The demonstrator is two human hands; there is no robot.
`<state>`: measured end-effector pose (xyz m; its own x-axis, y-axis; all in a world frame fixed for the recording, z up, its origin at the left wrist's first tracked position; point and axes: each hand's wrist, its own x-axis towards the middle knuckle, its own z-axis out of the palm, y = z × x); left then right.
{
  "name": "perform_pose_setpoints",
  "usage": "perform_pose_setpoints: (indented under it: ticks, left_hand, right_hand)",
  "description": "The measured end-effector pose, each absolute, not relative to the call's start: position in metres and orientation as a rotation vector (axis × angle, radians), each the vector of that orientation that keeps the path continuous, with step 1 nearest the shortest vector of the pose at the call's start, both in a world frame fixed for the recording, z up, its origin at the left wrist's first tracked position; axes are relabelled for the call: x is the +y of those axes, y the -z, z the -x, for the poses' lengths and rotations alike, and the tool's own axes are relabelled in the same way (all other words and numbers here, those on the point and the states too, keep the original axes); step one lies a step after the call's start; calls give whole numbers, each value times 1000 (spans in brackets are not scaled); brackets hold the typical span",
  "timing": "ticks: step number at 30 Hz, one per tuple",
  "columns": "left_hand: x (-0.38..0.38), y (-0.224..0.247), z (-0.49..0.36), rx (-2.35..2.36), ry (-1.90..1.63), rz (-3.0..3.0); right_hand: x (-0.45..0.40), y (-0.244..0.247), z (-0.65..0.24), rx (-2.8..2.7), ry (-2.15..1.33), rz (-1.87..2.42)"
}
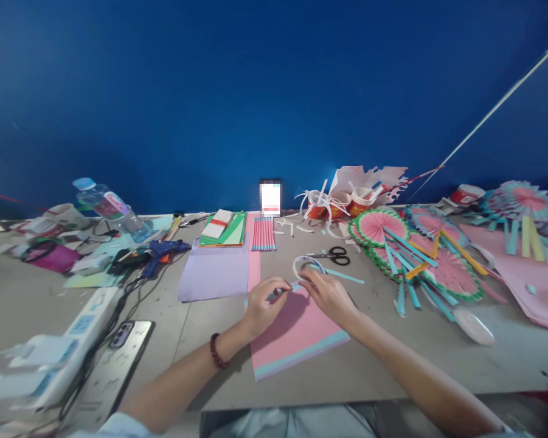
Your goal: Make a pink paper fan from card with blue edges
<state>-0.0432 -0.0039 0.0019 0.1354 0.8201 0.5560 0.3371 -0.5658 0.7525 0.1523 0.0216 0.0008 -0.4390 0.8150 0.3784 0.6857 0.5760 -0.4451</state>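
Note:
My right hand [331, 298] holds a white ring that looks like a roll of tape [296, 267], upright between its fingers. Close by on the left, my left hand [267, 306] is closed in a pinch. Whatever sits between its fingertips is too small to make out. Both hands are over a pink paper sheet [296, 344] with light-blue strips along its edges, which lies at a slant on the table. Just beyond my right hand are black-handled scissors [340, 256] and a light-blue paper strip [344, 275].
Lilac paper [214, 274], green papers [237, 228] and pink folded strips [263, 233] lie ahead. Paper fans [451, 271] and a white computer mouse [474, 326] are to the right. Leftward are a phone [125, 359], a power strip [79, 340], a glue gun [157, 255] and a bottle [112, 207].

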Motion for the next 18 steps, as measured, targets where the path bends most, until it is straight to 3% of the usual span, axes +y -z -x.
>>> perform_pose_setpoints:
  ticks: [8,18]
  left_hand:
    - [0,-3,40,1250,-1427,-1700]
    - [-5,-5,39,1147,-1430,-1934]
  right_hand:
    - [17,-6,-148,-2043,-713,1169]
    - [17,-1,-149,-1988,-734,1170]
